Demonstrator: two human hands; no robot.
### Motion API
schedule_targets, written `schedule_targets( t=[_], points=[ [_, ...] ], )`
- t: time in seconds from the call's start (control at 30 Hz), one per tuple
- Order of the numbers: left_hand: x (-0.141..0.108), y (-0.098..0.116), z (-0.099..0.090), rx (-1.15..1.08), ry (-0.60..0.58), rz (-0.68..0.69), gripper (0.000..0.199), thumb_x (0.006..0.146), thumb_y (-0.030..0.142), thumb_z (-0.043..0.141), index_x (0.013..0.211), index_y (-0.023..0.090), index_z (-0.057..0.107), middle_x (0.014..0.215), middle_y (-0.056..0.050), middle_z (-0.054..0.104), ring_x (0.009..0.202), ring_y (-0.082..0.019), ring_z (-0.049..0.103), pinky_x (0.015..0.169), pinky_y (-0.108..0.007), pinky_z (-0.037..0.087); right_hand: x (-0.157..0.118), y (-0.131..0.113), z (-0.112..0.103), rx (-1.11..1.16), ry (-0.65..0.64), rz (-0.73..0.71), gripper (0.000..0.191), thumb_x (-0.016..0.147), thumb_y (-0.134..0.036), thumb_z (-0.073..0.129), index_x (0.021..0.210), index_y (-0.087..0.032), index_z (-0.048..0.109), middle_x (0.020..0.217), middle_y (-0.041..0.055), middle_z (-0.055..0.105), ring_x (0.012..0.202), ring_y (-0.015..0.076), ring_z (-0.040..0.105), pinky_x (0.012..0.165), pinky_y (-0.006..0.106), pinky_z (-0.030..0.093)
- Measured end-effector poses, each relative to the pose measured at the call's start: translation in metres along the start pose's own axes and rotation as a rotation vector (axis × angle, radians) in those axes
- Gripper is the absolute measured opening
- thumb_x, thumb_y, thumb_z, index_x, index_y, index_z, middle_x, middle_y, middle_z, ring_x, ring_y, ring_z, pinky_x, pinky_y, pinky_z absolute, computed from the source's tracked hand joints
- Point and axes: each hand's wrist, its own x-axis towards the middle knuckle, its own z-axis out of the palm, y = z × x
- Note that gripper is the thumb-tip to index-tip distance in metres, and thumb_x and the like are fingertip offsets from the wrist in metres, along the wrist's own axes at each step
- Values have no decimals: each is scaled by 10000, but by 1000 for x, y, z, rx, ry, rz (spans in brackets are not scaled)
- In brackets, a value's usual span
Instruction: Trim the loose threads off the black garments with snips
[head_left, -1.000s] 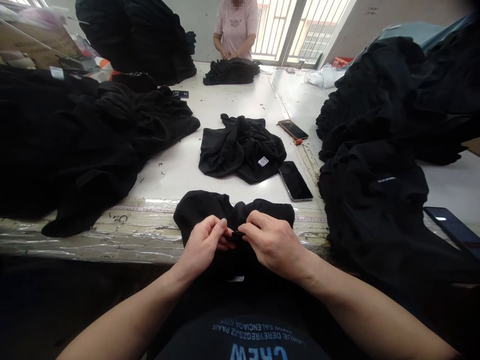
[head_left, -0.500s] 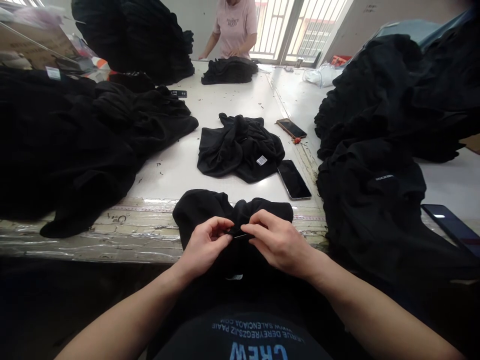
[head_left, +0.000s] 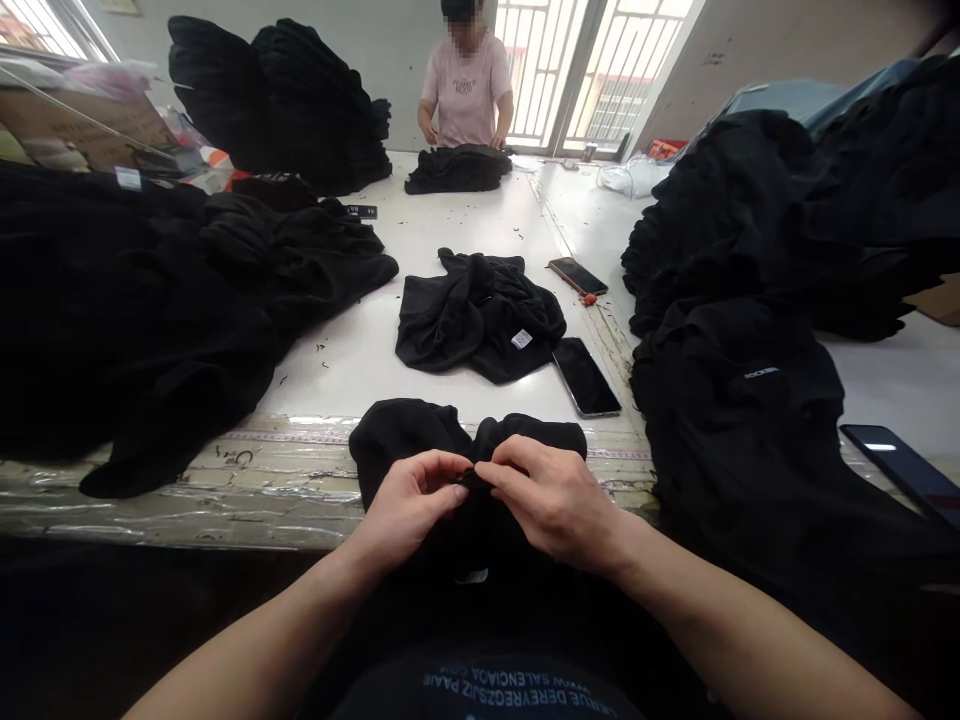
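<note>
A black garment [head_left: 409, 432] lies bunched over the table's front edge and hangs down towards my lap, with a small pale label [head_left: 472, 576] low on it. My left hand [head_left: 411, 500] pinches a bit of this cloth between thumb and forefinger. Close against it, my right hand [head_left: 547, 492] also has its fingertips pinched on the cloth. The two sets of fingertips almost touch, and any small thing between them is hidden. Just beyond is another crumpled black garment [head_left: 480, 320] with a white label, lying flat on the table.
Black garments are heaped at left [head_left: 150, 300] and right [head_left: 735, 400]. Phones lie on the table: one [head_left: 586, 377] near the middle garment, one [head_left: 577, 276] behind it, one [head_left: 904, 468] at right. Across the table [head_left: 330, 370], a person [head_left: 465, 90] stands at a black cloth pile [head_left: 457, 168].
The view has tipped up slightly, so things sit lower. A thin bright line between my fingertips no longer shows. My fingers have shifted a little on the cloth. The person opposite has drawn their hands back.
</note>
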Motion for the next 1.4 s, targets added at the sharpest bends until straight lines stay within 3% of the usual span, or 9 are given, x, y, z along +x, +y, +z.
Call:
schedule_targets(
  t=[0.3,0.6,1.17,1.3,1.4],
  points=[
    [0,-1,1,3,22,-30,256,700,240,709,945,169,685,833,-34,680,701,-127,579,635,-233,467,-4,3,1,42,7,32,246,863,-95,450,982,-174,650,846,51,591,696,126,546,571,228,428],
    [-5,0,6,165,115,58,254,737,256,671,979,181,673,917,-42,699,810,-167,626,767,-276,493,-3,-1,1,81,19,89,268,882,-130,460,1095,-161,620,919,73,595,731,132,561,621,232,488],
    [-8,-5,12,269,150,96,261,767,299,649,1007,197,652,892,-31,679,734,-146,596,683,-261,496,0,-6,3,52,-3,95,239,839,-86,487,975,-169,664,847,49,588,666,126,550,549,234,440],
    [-8,0,2,299,133,142,283,773,324,646,1033,214,630,957,-28,669,681,-130,583,639,-261,497,-1,8,-4,242,210,244,217,844,-104,513,992,-189,647,882,43,588,745,137,585,642,247,495],
    [2,3,-17,468,294,241,304,791,400,619,1041,228,616,999,-34,659,663,-138,591,634,-283,494,-1,37,-4,263,388,493,172,814,-159,571,968,-197,636,905,40,579,709,141,567,657,284,504]
  ],
)
